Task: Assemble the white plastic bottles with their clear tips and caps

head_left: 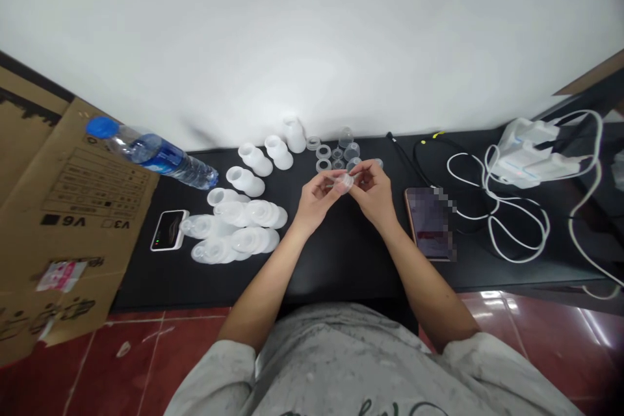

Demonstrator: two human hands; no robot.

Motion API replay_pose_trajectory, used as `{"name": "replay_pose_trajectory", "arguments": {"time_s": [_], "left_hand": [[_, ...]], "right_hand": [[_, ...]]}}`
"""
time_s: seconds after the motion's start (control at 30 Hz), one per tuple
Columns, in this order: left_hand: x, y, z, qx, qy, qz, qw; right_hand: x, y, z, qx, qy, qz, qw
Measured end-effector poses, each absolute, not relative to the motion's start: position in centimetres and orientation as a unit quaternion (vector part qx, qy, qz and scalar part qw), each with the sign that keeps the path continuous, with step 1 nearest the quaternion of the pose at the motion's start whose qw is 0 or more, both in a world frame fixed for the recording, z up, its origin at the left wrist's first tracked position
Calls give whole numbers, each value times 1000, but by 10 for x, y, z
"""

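My left hand [316,198] and my right hand [374,192] meet over the middle of the black table [341,253]. Both pinch one small clear plastic piece [345,181] between their fingertips. Just behind the hands lie several small clear rings and caps [336,151]. To the left, several white translucent funnel-shaped parts [244,227] lie in a heap, and a few more white funnel-shaped parts [273,153] stand in a row toward the wall.
A water bottle [151,153] with a blue cap lies at the left beside a cardboard box [53,208]. A small white device [168,229] sits near the heap. A phone [429,221] lies right of my hands. White chargers [529,153] and white cables [511,221] fill the right side.
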State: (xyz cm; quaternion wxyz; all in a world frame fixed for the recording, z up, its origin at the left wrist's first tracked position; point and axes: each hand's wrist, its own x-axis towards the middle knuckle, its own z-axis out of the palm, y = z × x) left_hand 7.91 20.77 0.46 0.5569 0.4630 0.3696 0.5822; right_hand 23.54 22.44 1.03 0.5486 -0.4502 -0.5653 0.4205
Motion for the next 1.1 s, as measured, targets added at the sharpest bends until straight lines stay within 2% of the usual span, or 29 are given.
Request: {"name": "replay_pose_trajectory", "arguments": {"time_s": [0.63,1.1], "left_hand": [[75,203,-2,535,346,590,496],[73,203,0,468,349,549,599]], "right_hand": [[238,222,0,-378,-618,424,543],[237,217,2,-404,-613,418,535]]}}
